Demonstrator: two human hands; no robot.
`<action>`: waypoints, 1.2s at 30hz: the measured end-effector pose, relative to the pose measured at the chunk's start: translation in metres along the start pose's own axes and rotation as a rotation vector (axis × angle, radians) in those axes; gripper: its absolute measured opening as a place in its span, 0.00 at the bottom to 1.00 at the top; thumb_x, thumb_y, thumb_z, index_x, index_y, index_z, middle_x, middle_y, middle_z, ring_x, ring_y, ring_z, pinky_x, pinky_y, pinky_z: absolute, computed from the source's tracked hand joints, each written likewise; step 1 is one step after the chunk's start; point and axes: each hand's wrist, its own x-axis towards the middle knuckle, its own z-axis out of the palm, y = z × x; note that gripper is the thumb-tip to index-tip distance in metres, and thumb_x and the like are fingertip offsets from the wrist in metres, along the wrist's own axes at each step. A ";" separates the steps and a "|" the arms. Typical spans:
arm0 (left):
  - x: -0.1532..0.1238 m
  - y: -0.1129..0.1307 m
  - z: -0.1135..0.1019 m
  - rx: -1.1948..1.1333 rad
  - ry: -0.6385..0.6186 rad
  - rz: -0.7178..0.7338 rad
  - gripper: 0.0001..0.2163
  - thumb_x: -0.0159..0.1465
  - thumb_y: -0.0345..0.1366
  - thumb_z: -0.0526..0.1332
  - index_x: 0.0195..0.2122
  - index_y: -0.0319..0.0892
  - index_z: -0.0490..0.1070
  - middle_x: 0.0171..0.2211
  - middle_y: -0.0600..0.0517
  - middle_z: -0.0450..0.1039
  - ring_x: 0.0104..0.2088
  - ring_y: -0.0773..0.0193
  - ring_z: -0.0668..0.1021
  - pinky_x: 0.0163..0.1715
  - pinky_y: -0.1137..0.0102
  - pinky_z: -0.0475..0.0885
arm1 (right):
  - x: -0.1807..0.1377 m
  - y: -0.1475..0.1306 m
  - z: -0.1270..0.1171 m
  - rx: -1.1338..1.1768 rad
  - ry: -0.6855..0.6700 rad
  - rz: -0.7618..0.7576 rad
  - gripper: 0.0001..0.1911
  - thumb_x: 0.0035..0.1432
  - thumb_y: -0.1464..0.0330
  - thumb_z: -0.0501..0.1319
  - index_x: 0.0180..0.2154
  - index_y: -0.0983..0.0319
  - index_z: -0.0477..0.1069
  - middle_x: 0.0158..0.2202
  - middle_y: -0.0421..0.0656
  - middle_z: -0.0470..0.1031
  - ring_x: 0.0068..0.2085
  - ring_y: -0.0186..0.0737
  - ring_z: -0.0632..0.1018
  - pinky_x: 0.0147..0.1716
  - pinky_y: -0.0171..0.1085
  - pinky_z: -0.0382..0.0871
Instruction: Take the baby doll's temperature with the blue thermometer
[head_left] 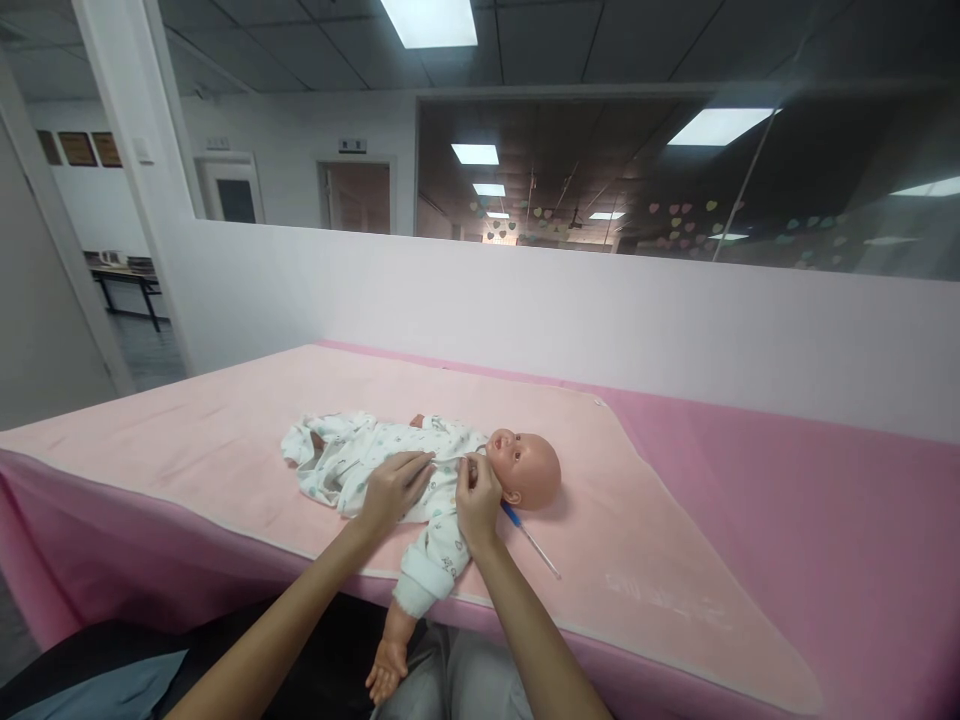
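A baby doll (534, 470) lies on its back, its bald head to the right, in a white printed outfit (341, 460). My right hand (478, 497) is closed in a pinch at the outfit's neckline, just below the doll's chin. Over the chest, my left hand (394, 490) bears on the outfit, its thumb and fingers drawn together on the cloth; the exact grip is partly hidden. One doll arm (391, 645) hangs over the table's near edge toward my lap. Beside the doll's head lies a thin stick-like thing with a blue end (534, 543), perhaps a thermometer.
The table carries a pale pink mat (660, 590) over a brighter pink cloth (847, 500). A low white wall (570, 310) with glass above it runs along the far side. At the left are a doorway and a dark-legged table (127, 280) beyond it.
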 end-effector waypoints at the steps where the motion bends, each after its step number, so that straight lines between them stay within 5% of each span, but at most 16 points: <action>1: 0.000 -0.001 0.000 0.003 0.007 0.002 0.09 0.61 0.36 0.57 0.42 0.44 0.72 0.36 0.48 0.76 0.36 0.61 0.78 0.36 0.66 0.75 | 0.000 0.000 0.000 -0.002 0.000 -0.001 0.11 0.60 0.65 0.50 0.32 0.62 0.68 0.27 0.42 0.72 0.26 0.35 0.72 0.28 0.32 0.64; 36: 0.007 0.007 -0.009 0.036 -0.069 0.005 0.10 0.62 0.31 0.54 0.42 0.45 0.71 0.38 0.50 0.76 0.41 0.59 0.75 0.41 0.62 0.68 | 0.000 -0.001 0.000 -0.015 0.004 -0.002 0.11 0.60 0.65 0.51 0.33 0.62 0.68 0.25 0.42 0.72 0.26 0.35 0.72 0.27 0.32 0.64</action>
